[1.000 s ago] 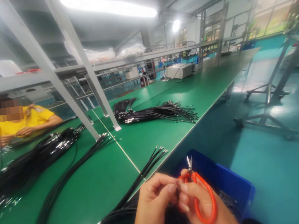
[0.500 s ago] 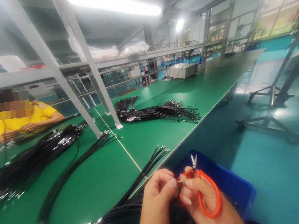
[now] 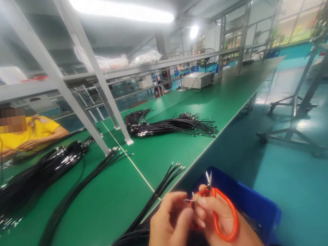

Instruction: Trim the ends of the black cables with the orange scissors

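Note:
In the head view my right hand (image 3: 219, 212) grips scissors (image 3: 233, 226) with orange loop handles. Their short blades point up, slightly apart. Its thumb and forefinger also pinch a small pale tip (image 3: 194, 198), too small to name. My left hand (image 3: 171, 221) is close beside it, fingers curled and thumb bent inward. What lies inside the left fingers is hidden. A bundle of black cables (image 3: 133, 236) with metal-tipped ends runs behind my left wrist and curves across the green table (image 3: 102, 203).
Below my hands stands a blue bin (image 3: 256, 203). More black cable bundles (image 3: 164, 126) lie on the table near grey shelf posts (image 3: 123, 132). Across the table sits a person in a yellow shirt (image 3: 39, 131). A wheeled metal stand (image 3: 292, 130) is on the right.
My left thumb has come down and away from the small tip between my hands. My right hand keeps the scissors. The whole view has shifted slightly.

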{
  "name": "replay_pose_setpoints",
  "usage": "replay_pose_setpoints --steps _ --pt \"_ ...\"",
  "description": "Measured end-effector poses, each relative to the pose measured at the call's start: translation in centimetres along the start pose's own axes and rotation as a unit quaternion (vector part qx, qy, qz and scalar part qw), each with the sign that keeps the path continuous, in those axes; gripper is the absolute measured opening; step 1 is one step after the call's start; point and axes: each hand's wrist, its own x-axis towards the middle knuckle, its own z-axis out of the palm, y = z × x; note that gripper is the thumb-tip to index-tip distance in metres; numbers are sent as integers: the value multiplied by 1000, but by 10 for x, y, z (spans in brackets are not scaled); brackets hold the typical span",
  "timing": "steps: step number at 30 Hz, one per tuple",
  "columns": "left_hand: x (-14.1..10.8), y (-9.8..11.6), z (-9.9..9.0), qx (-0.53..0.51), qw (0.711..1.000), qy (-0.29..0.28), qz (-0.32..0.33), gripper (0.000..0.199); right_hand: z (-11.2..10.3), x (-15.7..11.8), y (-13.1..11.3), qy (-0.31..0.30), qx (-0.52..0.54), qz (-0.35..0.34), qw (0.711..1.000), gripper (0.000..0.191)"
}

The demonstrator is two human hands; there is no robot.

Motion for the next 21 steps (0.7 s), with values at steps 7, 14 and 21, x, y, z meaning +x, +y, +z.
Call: replay_pose_setpoints --steps 7,14,21 --pt "-2 2 10 -154 984 6 -93 19 10 -6 -6 28 -139 -109 984 22" --pt "-1 -4 11 -208 971 15 -115 28 10 -3 -3 -3 -124 -116 985 23" --pt "2 -10 1 -177 978 -6 -110 26 -7 -2 -1 63 -309 -268 910 16"
